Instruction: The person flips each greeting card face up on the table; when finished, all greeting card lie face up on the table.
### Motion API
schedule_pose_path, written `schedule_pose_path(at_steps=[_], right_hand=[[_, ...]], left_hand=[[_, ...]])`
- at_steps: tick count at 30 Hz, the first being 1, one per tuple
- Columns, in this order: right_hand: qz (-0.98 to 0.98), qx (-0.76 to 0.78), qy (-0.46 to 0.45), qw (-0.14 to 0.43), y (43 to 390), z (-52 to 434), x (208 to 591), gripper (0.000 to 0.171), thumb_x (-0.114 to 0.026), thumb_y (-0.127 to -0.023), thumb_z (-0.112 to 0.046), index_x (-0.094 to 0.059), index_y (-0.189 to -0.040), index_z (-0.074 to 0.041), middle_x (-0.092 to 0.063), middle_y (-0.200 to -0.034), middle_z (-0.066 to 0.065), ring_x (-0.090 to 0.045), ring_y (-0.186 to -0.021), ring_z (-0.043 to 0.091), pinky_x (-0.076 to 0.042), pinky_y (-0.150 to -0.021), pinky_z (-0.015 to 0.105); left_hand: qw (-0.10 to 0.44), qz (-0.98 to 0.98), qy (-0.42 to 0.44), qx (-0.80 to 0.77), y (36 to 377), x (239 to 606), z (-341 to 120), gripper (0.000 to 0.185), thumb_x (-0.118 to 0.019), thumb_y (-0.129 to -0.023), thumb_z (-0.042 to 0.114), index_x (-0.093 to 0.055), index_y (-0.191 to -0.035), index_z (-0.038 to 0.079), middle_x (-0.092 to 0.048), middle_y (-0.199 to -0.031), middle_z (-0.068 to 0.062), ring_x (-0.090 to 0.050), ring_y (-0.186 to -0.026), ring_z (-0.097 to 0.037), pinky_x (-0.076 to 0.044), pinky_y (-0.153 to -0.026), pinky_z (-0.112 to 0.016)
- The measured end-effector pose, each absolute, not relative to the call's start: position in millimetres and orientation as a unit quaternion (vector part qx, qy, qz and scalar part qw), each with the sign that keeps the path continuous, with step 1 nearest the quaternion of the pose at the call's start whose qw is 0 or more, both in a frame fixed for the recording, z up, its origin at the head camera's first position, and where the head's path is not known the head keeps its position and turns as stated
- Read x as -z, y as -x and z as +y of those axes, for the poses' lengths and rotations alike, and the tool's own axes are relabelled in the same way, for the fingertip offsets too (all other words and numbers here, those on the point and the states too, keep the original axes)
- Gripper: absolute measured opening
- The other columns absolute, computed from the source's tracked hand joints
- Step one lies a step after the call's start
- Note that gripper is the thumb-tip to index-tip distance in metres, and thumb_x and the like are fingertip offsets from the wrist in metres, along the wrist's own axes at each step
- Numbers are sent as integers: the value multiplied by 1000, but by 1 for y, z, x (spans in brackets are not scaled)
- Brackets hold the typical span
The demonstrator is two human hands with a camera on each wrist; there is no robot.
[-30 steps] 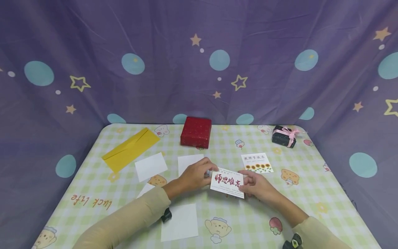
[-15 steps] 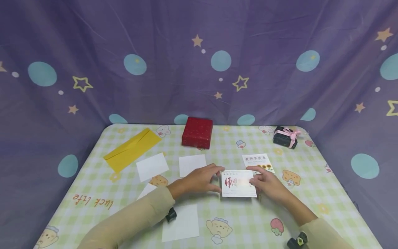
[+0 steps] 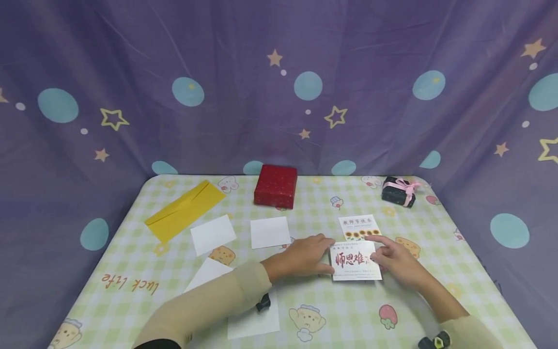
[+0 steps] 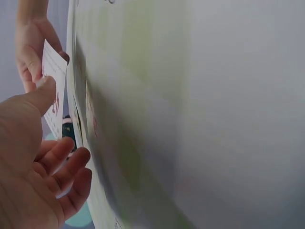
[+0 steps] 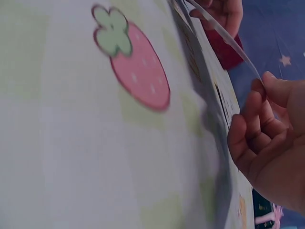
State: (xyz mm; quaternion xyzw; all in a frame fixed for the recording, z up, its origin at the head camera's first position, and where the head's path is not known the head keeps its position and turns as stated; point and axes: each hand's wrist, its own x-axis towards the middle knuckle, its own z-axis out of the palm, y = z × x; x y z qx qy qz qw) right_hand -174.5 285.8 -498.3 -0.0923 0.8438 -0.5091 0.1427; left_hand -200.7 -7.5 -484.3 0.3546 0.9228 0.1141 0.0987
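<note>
Between both hands, near the middle of the checked tablecloth [image 3: 131, 271], a white card with red characters [image 3: 355, 260] is held by its two short edges. At its nine o'clock side the left hand [image 3: 305, 256] pinches the edge between thumb and curled fingers [image 4: 66, 164]; at three o'clock the right hand [image 3: 394, 261] pinches the other edge, forefinger stretched along the top. From the right wrist view the card is lifted off the cloth at a tilt.

Just beyond, at twelve o'clock, lies a sunflower card [image 3: 359, 227]. Blank white cards [image 3: 270, 231] lie at ten o'clock, a yellow envelope [image 3: 185, 209] beyond them. A red box [image 3: 275, 186] sits at the far edge, a dark ribboned box [image 3: 398, 191] at one o'clock.
</note>
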Motion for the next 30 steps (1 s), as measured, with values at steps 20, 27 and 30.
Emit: schedule_pose_path(at_steps=[20, 27, 30], right_hand=[[929, 334, 155, 30, 175, 323, 503, 43, -75, -90, -12, -63, -131, -4, -60, -77, -8, -53, -66, 0, -45, -66, 22], [945, 288, 157, 9, 175, 321, 504, 44, -78, -88, -14, -65, -129, -5, -57, -80, -8, -48, -68, -1, -42, -64, 22], [949, 277, 152, 7, 177, 320, 504, 43, -78, -89, -14, -65, -129, -7, -56, -80, -8, -47, -68, -1, -41, -64, 22]], left_hand=[[73, 902, -420, -68, 198, 501, 18, 49, -59, -97, 57, -55, -144, 41, -59, -120, 8, -50, -96, -5, -42, -80, -20], [64, 897, -438, -24, 196, 499, 18, 46, -53, -100, 59, -54, -144, 46, -56, -113, 8, -45, -93, -5, -38, -75, -19], [63, 896, -440, -14, 198, 497, 19, 45, -52, -100, 58, -55, -143, 45, -53, -111, 8, -44, -92, -5, -36, -74, -19]])
